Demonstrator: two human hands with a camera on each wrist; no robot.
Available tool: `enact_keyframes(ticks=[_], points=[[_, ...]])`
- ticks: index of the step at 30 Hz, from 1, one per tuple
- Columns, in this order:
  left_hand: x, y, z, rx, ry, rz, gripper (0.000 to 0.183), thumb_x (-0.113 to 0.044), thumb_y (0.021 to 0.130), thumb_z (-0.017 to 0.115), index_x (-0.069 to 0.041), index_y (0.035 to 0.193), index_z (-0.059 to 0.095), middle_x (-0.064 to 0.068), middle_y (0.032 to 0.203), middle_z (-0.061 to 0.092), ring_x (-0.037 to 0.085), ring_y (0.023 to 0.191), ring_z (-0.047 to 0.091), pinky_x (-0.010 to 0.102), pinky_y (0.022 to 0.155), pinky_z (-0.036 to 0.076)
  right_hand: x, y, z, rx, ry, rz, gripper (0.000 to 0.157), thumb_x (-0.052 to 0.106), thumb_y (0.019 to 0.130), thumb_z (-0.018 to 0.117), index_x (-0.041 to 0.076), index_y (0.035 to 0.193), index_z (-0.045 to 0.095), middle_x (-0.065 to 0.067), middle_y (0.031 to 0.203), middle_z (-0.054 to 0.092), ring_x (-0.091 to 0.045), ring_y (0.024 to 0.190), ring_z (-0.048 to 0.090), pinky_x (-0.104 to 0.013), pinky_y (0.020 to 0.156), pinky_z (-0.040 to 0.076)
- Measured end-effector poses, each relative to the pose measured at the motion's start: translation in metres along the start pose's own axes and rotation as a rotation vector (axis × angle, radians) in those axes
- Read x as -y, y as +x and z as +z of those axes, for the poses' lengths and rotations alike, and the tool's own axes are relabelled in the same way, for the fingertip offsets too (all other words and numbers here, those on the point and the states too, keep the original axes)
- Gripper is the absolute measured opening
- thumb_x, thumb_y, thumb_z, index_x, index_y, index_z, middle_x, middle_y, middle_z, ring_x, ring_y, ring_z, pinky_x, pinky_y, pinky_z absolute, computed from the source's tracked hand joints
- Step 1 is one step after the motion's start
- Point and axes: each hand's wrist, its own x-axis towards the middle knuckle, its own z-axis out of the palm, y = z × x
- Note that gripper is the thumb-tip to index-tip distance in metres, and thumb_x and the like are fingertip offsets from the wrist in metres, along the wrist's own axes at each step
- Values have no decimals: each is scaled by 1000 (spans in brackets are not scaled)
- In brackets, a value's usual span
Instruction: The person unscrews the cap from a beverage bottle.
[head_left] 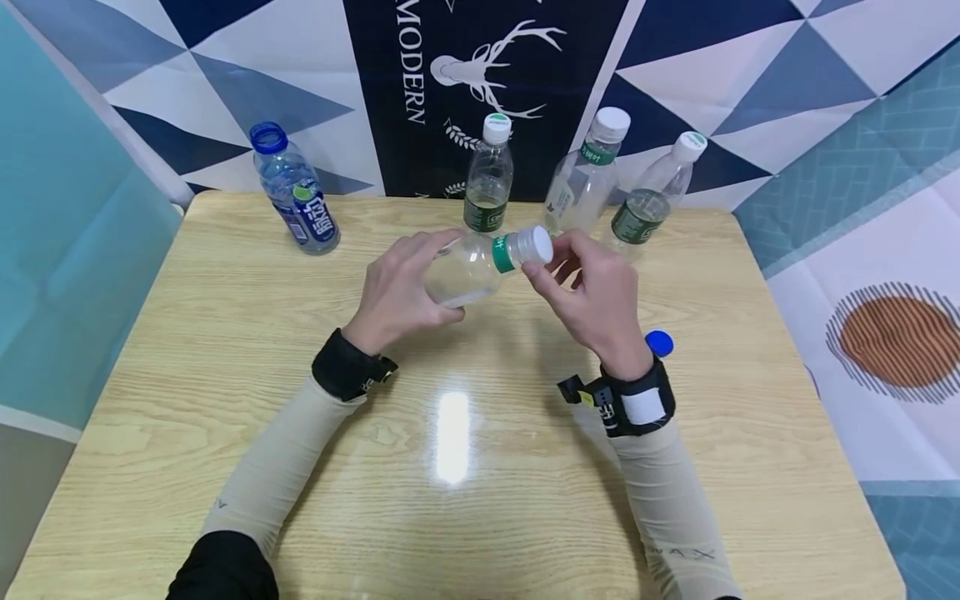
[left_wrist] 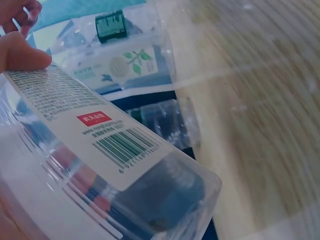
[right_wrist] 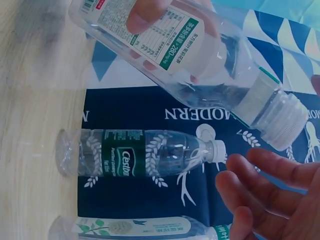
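Note:
My left hand (head_left: 405,287) grips a clear plastic bottle (head_left: 465,271) around its body, above the table. The bottle is tilted nearly on its side, with its white cap (head_left: 538,246) and green neck band (head_left: 502,254) pointing right. In the left wrist view a thumb (left_wrist: 27,55) presses the bottle beside a label with a barcode (left_wrist: 127,147). My right hand (head_left: 596,292) is beside the cap with loosely bent fingers. The right wrist view shows a gap between those fingers (right_wrist: 260,187) and the cap (right_wrist: 286,122), and nothing held.
A blue-tinted bottle (head_left: 303,204) with no visible cap stands at the back left. Clear capped bottles stand along the back edge: one in the middle (head_left: 487,179), two at right (head_left: 585,183) (head_left: 651,200). A blue cap (head_left: 660,342) lies by my right wrist. Patterned cloth hangs behind.

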Motion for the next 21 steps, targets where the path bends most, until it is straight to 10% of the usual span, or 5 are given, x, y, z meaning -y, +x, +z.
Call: enact_keyframes(ticks=[21], points=[[-33, -8, -2, -72, 293, 172, 93, -53, 58, 87, -26, 143, 60, 10, 117, 71, 32, 98, 66, 44, 70, 58, -1, -1, -5, -173, -90, 55, 77, 69, 98, 39, 5, 60, 58, -10, 52, 53, -23, 50, 48, -32, 50, 27]])
